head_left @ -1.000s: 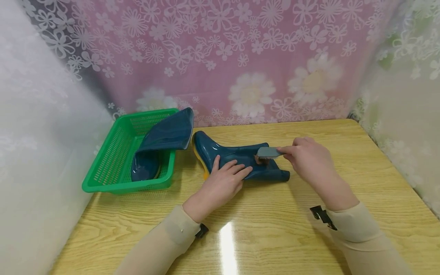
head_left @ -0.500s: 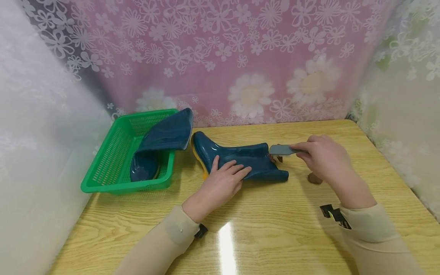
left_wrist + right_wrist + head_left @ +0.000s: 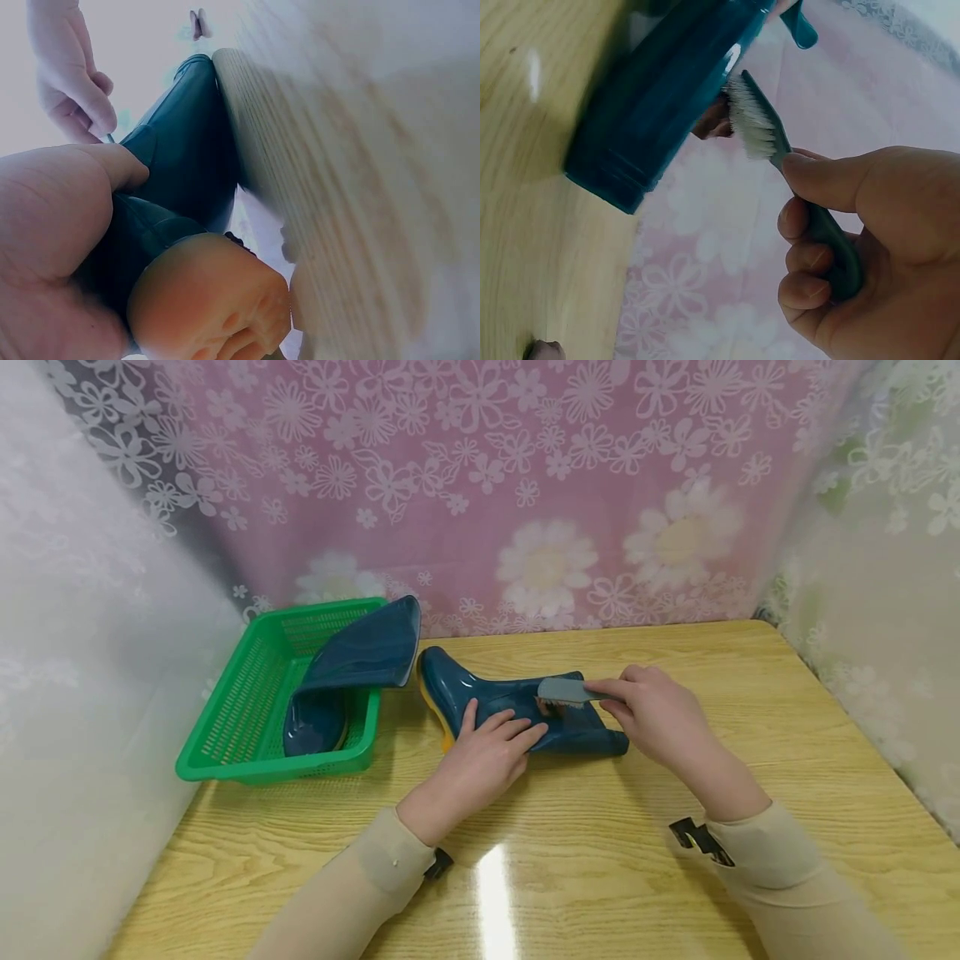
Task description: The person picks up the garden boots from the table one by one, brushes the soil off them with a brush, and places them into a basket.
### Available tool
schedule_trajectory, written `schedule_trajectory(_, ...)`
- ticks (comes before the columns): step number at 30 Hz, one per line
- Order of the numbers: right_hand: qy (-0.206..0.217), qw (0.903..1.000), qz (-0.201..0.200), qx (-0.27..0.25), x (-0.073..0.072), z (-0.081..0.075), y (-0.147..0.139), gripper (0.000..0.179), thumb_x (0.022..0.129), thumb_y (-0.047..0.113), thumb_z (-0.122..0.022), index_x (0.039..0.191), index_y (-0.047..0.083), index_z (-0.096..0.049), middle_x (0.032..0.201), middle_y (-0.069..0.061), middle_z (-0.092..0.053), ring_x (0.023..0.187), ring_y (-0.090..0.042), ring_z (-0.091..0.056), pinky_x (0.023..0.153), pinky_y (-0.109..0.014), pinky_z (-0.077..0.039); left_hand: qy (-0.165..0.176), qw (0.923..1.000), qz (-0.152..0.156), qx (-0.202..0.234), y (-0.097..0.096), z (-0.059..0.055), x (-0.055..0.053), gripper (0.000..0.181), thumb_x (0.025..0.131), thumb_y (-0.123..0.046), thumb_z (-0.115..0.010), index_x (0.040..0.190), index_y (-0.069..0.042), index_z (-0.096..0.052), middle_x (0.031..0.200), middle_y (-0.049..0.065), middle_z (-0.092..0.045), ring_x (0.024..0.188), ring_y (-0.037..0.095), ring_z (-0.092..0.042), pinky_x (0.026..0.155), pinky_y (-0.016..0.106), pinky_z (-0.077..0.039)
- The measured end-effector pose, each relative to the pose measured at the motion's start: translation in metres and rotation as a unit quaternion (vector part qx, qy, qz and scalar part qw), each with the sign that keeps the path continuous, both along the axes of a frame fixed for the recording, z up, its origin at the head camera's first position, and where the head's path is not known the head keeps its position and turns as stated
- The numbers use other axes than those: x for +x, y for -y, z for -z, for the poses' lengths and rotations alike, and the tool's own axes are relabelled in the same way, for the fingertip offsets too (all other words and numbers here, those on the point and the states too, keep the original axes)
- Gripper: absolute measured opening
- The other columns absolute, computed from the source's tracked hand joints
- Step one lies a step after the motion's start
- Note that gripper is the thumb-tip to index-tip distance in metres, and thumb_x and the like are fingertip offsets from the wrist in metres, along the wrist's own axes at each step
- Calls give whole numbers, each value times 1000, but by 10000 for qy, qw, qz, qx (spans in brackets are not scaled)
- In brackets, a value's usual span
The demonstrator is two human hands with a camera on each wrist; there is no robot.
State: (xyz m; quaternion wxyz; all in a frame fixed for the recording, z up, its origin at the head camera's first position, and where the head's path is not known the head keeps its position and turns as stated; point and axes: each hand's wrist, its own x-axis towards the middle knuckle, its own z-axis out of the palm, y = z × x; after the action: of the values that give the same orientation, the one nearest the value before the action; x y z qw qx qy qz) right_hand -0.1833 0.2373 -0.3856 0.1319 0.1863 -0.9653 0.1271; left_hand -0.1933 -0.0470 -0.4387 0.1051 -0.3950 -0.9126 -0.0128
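A dark blue rain boot [image 3: 555, 731] with a yellow sole lies on its side on the table, toe leftward. My left hand [image 3: 483, 760] holds it at the shaft, fingers spread over the top, thumb [image 3: 124, 163] on the near side. My right hand [image 3: 660, 714] grips a grey-green brush [image 3: 566, 690] by its handle, thumb along the back in the right wrist view. Its pale bristles [image 3: 751, 124] face the boot shaft, close against it. A brown, mud-like lump [image 3: 716, 118] shows beside the bristles on the shaft.
Left of the boot stands a green perforated basket [image 3: 225, 770] with a second blue boot [image 3: 367, 647] in it, its shaft leaning over the rim. Another brown piece [image 3: 544, 350] lies on the wooden table [image 3: 585, 877]. A pink floral curtain [image 3: 465, 527] hangs behind.
My right hand drew the brush rightward past the boot's opening, uncovering a brown piece on the table, then brought it back left over the shaft. The left hand stays put.
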Motion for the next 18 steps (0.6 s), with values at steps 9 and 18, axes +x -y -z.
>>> schedule_trajectory(9, 5, 10000, -15, 39, 1, 0, 3, 35, 105, 10, -77, 139, 16, -80, 97, -7, -67, 83, -27, -59, 66, -44, -51, 25, 10000, -7, -1, -1, -1, 0, 51, 115, -29, -64, 165, -28, -55, 154, -2, -66, 151, 29, -53, 124, 77, -26)
schedule_trajectory(18, 324, 9990, 209, 228, 2, -9, -4, 34, 106, 12, -77, 139, 17, -80, 96, -7, -67, 81, -27, -59, 64, -43, -50, -26, 10000, 0, -44, -1, -1, 0, 50, 115, -30, -64, 165, -28, -56, 153, -2, -66, 150, 28, -54, 124, 76, -26)
